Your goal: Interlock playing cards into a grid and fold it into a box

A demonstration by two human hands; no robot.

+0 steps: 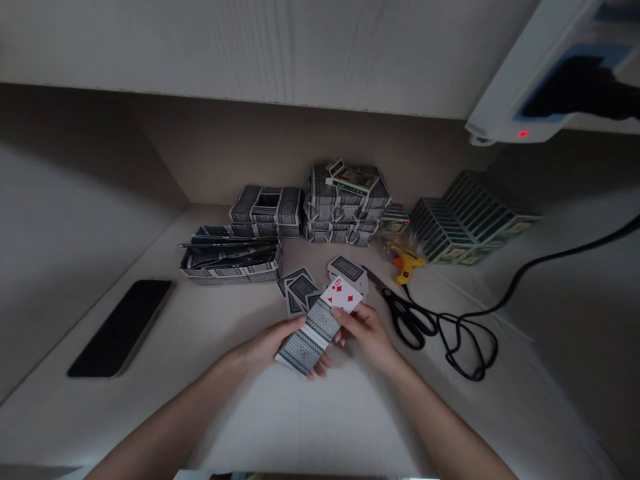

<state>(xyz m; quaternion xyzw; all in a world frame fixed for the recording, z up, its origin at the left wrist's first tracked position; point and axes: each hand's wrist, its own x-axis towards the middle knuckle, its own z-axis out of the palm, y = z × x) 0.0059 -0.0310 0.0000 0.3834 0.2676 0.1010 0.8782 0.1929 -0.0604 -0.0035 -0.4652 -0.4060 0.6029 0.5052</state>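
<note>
My left hand [270,347] grips a fanned stack of playing cards [309,338], backs up, blue-grey patterned. My right hand [367,331] pinches the stack's far end, where a red diamond card [342,294] shows face up at its fingertips. Both hands hover just above the white tabletop [210,413]. A few loose cards [299,290] and a small face-down pile [347,270] lie just beyond the hands.
Black scissors [406,318] and a yellow glue gun [406,263] with a looping black cable [470,347] lie to the right. Stacks of card packs [345,203] and boxes [467,220] line the back wall. A black phone [123,327] rests at left.
</note>
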